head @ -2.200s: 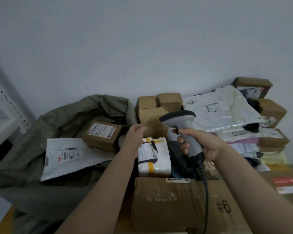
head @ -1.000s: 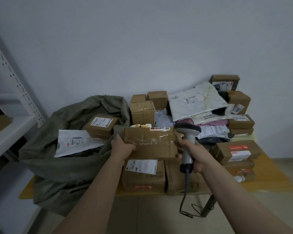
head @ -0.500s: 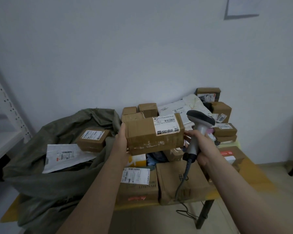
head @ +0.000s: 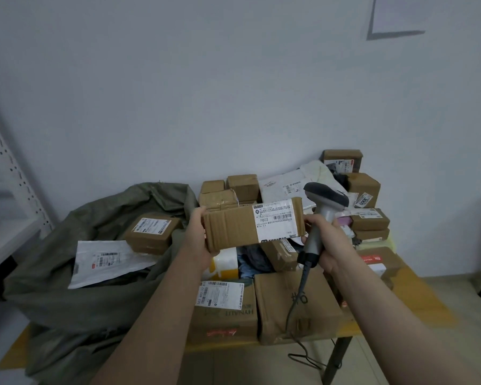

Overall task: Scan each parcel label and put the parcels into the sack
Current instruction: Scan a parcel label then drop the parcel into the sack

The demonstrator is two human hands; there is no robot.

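Observation:
My left hand (head: 197, 240) grips the left end of a long brown cardboard parcel (head: 231, 229), held up above the table. Its white label (head: 275, 219) faces me. My right hand (head: 332, 243) grips the handle of a grey barcode scanner (head: 324, 202), whose dark head sits just right of the parcel's end. The scanner's cable hangs down past the table edge. An olive-green sack (head: 67, 273) lies open at the left, with a brown box (head: 150, 232) and a white mailer bag (head: 106, 259) in its mouth.
Several brown boxes and white mailer bags are piled on the yellow table (head: 417, 309), up to the wall. Two larger cartons (head: 295, 304) stand at its front edge. A white metal shelf (head: 3, 218) stands at the left. The floor shows below.
My left hand lifted the long parcel off the pile and turned it so the label faces me. The scanner has come up beside its right end. The view pulled back and tilted up.

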